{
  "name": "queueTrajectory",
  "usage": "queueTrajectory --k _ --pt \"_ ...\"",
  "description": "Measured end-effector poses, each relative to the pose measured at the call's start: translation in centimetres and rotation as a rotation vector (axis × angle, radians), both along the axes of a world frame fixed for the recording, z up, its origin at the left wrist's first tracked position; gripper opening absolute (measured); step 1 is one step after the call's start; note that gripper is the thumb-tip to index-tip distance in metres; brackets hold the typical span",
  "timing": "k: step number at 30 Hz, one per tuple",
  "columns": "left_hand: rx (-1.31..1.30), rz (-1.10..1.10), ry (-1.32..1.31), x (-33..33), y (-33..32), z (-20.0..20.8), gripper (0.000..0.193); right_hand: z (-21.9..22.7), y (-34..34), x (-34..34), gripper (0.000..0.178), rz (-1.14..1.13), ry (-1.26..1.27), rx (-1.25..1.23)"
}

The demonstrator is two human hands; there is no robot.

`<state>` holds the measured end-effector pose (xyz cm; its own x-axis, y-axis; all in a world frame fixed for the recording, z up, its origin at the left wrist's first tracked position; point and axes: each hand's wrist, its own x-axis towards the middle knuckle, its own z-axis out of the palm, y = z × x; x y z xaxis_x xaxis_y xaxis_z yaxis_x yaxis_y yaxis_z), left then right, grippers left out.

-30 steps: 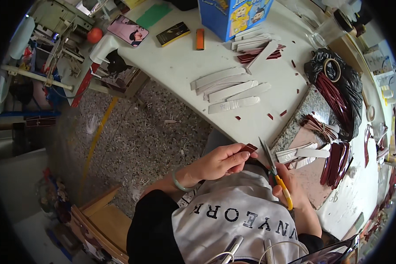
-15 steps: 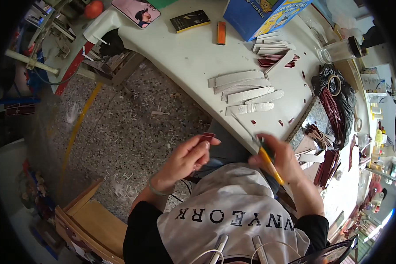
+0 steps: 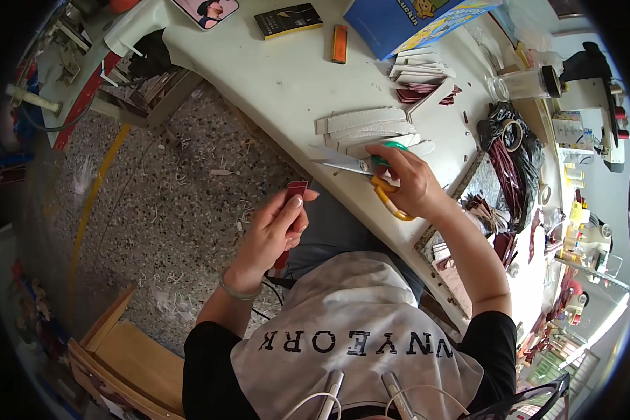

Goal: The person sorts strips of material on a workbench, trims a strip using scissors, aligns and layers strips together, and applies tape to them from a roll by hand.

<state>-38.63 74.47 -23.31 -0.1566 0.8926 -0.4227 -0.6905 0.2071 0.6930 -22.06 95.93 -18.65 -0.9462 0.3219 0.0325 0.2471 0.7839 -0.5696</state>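
Note:
My left hand [image 3: 276,227] pinches a dark red strip [image 3: 297,187] between thumb and fingers. The strip's squared end stands above the fingertips, and a bit of red shows below the hand. In my right hand [image 3: 414,183] is a pair of scissors [image 3: 353,164] with one green and one yellow handle loop. Their blades are parted and point left, over the table edge, up and to the right of the strip without touching it. Pale strips [image 3: 364,122] lie side by side on the table just beyond the scissors, partly hidden by my right hand.
A stack of pale and dark red strips [image 3: 427,91] lies farther back, near a blue box [image 3: 399,28]. An orange lighter [image 3: 339,44], a black box [image 3: 288,21] and a phone [image 3: 208,10] lie at the far side. On the right are a black plastic bag [image 3: 532,136] and a clear jar [image 3: 528,84].
My right hand has moved up and left with the scissors, whose blades now spread apart toward the left. My left hand has shifted left and slightly up with the strip. The whole view has shifted a little.

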Motion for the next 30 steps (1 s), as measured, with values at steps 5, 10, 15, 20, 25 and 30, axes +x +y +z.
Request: queueTrajectory --k 5,10,15,20,25,30 --pt "0.075 0.081 0.014 2.0 2.2 0.0 0.031 1.4 -1.7 1.3 0.054 0.196 0.353 0.332" --pt "0.083 0.086 -0.118 2.2 3.4 0.8 0.032 3.3 -2.3 2.1 0.048 0.336 0.436 0.446" --pt "0.127 0.045 -0.044 1.6 2.6 1.8 0.031 2.9 -1.1 2.3 0.051 0.116 0.176 0.168" --pt "0.136 -0.037 0.004 1.0 1.8 3.1 0.031 3.7 1.4 2.7 0.066 -0.246 -0.042 0.299" --pt "0.115 -0.121 0.054 0.9 0.9 3.9 0.030 7.6 -1.6 2.3 0.074 0.095 -0.386 -0.317" --pt "0.196 -0.187 0.189 0.9 0.3 4.4 0.029 8.2 -2.1 1.6 0.085 0.213 -0.409 -0.047"
